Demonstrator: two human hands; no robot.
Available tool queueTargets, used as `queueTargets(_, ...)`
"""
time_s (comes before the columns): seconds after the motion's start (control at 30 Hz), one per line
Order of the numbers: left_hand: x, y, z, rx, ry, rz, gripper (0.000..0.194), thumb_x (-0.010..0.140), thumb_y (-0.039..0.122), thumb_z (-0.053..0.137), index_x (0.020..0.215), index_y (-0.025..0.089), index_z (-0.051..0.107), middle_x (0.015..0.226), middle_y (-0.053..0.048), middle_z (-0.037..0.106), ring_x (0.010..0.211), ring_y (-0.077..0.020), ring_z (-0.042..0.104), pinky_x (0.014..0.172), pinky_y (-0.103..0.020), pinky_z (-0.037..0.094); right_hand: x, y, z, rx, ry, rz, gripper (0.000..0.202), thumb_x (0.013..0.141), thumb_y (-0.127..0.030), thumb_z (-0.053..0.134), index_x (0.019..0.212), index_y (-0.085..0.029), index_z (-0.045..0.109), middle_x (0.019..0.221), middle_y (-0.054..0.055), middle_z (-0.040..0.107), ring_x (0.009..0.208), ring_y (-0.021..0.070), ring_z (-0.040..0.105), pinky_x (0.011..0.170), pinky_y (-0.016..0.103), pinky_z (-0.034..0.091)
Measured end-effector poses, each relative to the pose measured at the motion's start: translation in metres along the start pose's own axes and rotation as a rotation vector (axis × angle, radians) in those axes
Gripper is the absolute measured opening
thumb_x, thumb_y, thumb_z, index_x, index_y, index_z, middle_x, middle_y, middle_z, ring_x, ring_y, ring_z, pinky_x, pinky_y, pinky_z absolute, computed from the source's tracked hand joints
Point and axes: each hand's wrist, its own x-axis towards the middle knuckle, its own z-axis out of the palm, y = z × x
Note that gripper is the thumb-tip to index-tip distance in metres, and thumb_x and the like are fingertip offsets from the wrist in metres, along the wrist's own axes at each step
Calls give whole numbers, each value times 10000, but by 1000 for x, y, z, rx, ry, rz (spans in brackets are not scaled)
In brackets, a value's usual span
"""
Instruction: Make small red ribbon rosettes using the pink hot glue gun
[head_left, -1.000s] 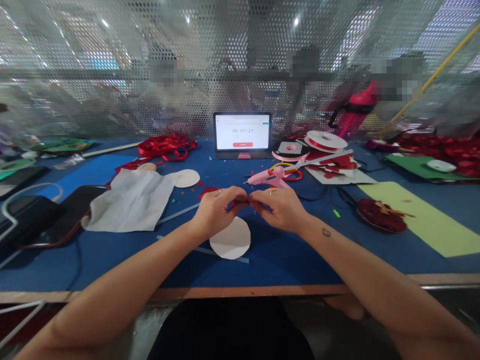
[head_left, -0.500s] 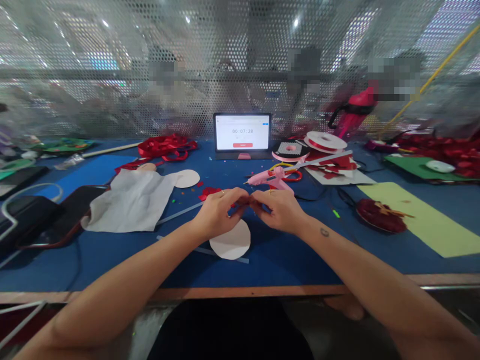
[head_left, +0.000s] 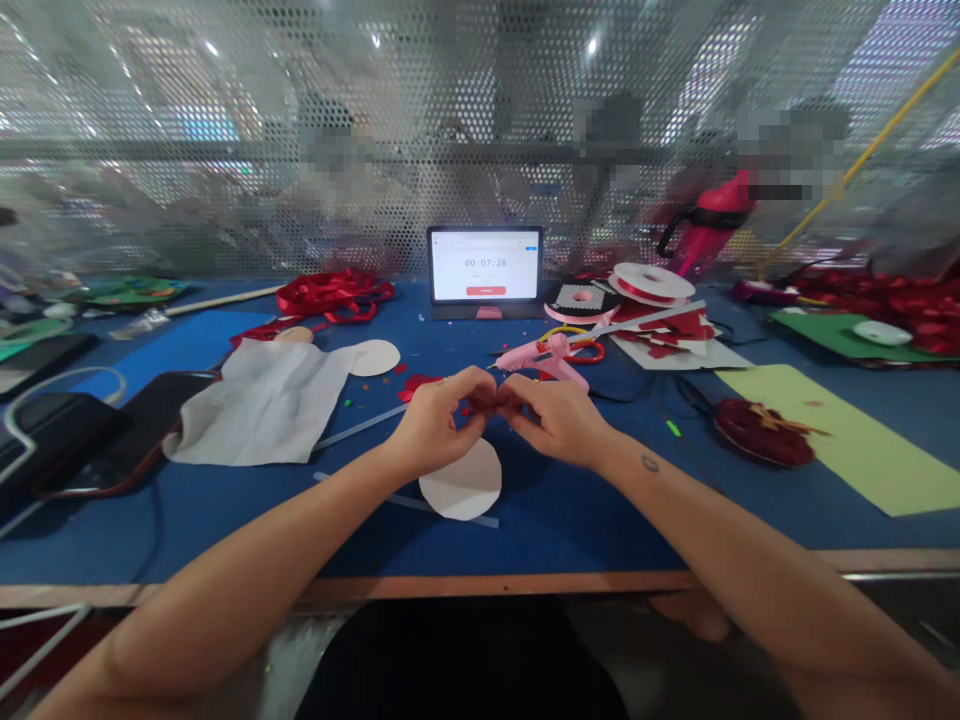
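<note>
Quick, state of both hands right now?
Left hand: fingers pinched together; what they hold can't be told.
Right hand: fingertips pinched, meeting the left's; whatever they hold is hidden.

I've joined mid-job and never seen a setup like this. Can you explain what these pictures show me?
There is no machine here: you see a person's bare left hand and right hand. All the pictures come from one camera worn on the head, looking forward and down.

On the blue tabletop, a white disc lies just below the hands and a pink glue gun just beyond them. To the left are a pale cloth and red ribbon; to the right, a white-rimmed spool. A screen showing a timer stands at the back.

The fingertips of both hands are pinched close together. Anything held between them is too hidden to name.
</note>
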Motion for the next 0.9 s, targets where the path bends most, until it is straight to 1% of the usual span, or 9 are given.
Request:
queueTargets(0.1, 0, -1, 1, 0, -2, -12, 221, 711, 44, 499, 888, 176, 501, 799, 6, 603, 728, -97, 596, 691, -208, 472, -1, 1, 2, -48, -7, -27, 157, 848, -269, 420, 844, -164, 537, 648, -2, 634, 520, 97, 502, 488, 224, 219)
queueTargets(0.17, 0, -2, 1, -6, 0, -22, 218, 717, 52, 507, 893, 179, 490, 793, 11, 607, 729, -96, 604, 686, -200, 474, -1, 2, 3, -103, 10, -59, 169, 846, -259, 407, 831, -159, 543, 634, 12, 626, 543, 113, 517, 493, 231, 211)
queueTargets(0.27, 0, -3, 2, -5, 7, -35, 211, 727, 62, 521, 894, 184, 478, 790, 18, 625, 733, -93, 621, 677, -185, 479, -2, 2, 3, -172, 47, -121, 185, 844, -231, 389, 828, -158, 559, 595, 12, 602, 529, 113, 499, 492, 235, 200)
queueTargets(0.37, 0, -4, 2, 19, 25, -40, 205, 733, 72, 541, 889, 188, 476, 788, 23, 646, 732, -90, 638, 670, -171, 485, -2, 3, 3, -185, 52, -142, 207, 849, -222, 376, 830, -164, 574, 565, 3, 580, 517, 109, 482, 485, 230, 192)
queueTargets(0.5, 0, -7, 2, 71, 59, -47, 178, 739, 106, 570, 875, 192, 493, 779, 23, 672, 731, -102, 660, 664, -174, 502, -2, 5, 4, -182, 22, -123, 239, 866, -226, 357, 851, -174, 590, 585, 9, 586, 528, 108, 480, 485, 229, 191)
queueTargets(0.63, -2, -10, 3, 115, 69, -36, 200, 732, 103, 579, 893, 198, 507, 777, 28, 693, 739, -110, 675, 648, -159, 510, -1, 7, 5, -165, -29, -76, 251, 870, -240, 355, 868, -179, 598, 595, 14, 590, 518, 109, 467, 483, 230, 199)
queueTargets(0.77, -3, -11, 4, 133, 66, -18, 195, 731, 95, 569, 888, 197, 515, 789, 32, 702, 759, -107, 679, 662, -145, 514, 0, 6, 3, -100, -95, -35, 229, 826, -169, 365, 855, -182, 592, 636, 16, 607, 552, 109, 492, 498, 227, 236)
queueTargets(0.9, -3, -11, 4, 129, 52, -18, 182, 741, 104, 552, 894, 198, 524, 797, 36, 705, 769, -110, 681, 663, -140, 515, 1, 5, 0, -30, -120, -19, 225, 827, -168, 357, 832, -177, 582, 659, 16, 613, 579, 107, 518, 519, 221, 274)
